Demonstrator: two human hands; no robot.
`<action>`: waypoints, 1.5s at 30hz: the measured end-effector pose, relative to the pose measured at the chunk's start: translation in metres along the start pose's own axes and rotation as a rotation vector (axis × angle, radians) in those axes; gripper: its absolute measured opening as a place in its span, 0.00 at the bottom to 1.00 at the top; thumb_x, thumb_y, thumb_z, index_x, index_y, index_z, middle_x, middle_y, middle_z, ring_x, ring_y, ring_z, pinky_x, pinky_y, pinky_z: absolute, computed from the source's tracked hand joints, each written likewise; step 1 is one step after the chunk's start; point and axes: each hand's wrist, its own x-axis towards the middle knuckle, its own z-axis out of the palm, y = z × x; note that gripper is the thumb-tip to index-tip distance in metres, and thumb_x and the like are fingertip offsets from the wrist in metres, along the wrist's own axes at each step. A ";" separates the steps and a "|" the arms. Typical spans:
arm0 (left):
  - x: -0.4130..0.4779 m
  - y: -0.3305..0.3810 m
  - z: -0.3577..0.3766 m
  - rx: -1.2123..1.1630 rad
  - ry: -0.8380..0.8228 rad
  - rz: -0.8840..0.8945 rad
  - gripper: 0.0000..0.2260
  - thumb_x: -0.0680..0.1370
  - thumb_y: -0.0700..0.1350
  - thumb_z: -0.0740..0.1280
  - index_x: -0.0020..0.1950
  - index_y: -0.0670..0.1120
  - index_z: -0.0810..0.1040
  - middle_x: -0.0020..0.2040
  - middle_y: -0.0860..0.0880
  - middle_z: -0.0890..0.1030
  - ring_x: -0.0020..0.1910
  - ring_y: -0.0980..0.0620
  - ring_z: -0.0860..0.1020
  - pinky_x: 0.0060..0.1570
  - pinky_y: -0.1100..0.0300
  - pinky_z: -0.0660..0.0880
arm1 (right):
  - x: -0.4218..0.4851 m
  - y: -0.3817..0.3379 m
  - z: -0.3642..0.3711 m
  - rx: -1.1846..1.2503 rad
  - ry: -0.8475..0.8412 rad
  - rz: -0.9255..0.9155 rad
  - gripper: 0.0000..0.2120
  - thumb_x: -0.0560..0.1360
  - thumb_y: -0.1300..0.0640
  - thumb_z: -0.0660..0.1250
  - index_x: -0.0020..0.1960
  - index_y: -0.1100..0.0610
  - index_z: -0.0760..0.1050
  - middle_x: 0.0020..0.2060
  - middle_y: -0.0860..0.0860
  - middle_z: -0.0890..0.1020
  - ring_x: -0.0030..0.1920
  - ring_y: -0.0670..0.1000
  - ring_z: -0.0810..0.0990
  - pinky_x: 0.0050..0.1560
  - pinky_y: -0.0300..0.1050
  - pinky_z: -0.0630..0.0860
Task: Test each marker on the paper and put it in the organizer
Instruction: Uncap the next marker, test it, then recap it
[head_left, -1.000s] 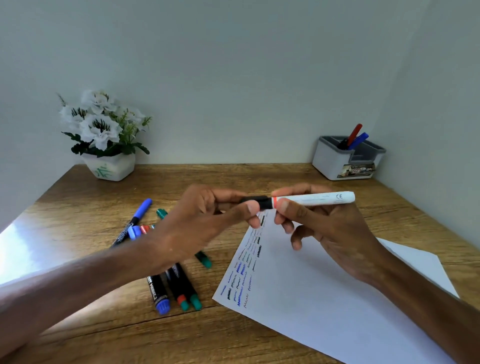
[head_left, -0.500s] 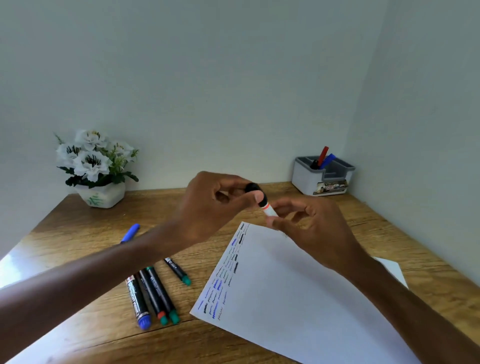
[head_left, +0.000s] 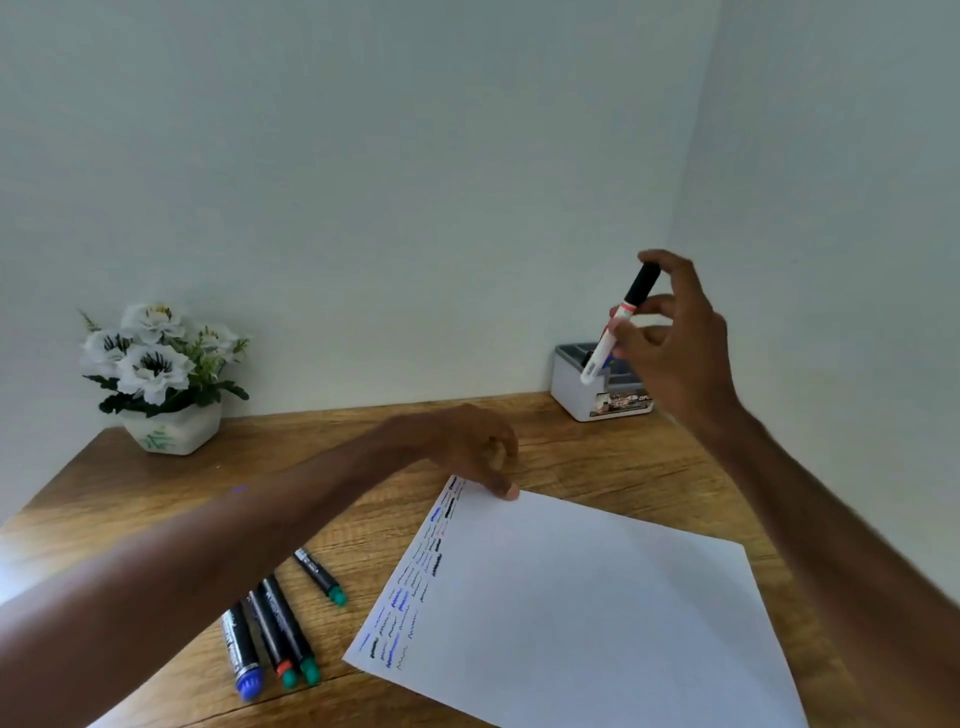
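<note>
Stowing step: right hand (head_left: 675, 353) pinches the capped marker (head_left: 621, 322) above the organizer (head_left: 571, 397) — next, lower it into a compartment — left hand (head_left: 467, 447) loosely touching the paper (head_left: 571, 597).

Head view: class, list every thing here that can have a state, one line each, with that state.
white marker: capped, tilted, pinched in right hand by the organizer
paper: flat, scribbled along left edge, left hand touching its far corner
four desk markers: capped, lying flat
organizer: open-topped, contents mostly hidden
</note>
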 end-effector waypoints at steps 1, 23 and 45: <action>0.001 -0.002 0.000 -0.001 -0.001 0.004 0.29 0.76 0.62 0.73 0.73 0.51 0.74 0.71 0.50 0.74 0.68 0.49 0.72 0.62 0.57 0.68 | 0.011 0.002 0.002 0.000 0.023 -0.019 0.28 0.77 0.63 0.73 0.71 0.47 0.67 0.48 0.54 0.85 0.42 0.51 0.88 0.44 0.54 0.86; 0.012 -0.008 0.009 0.032 -0.018 -0.023 0.28 0.76 0.64 0.71 0.72 0.53 0.73 0.70 0.48 0.76 0.67 0.46 0.74 0.67 0.44 0.73 | 0.060 0.048 0.032 -0.110 0.032 -0.095 0.17 0.79 0.64 0.71 0.65 0.52 0.74 0.51 0.55 0.84 0.42 0.48 0.86 0.48 0.45 0.85; 0.008 -0.007 0.008 0.005 -0.021 -0.002 0.29 0.77 0.62 0.70 0.74 0.52 0.72 0.71 0.48 0.75 0.68 0.45 0.73 0.68 0.46 0.71 | 0.042 0.067 0.034 -0.326 -0.145 -0.087 0.08 0.82 0.64 0.65 0.56 0.62 0.83 0.54 0.55 0.86 0.57 0.52 0.84 0.55 0.26 0.68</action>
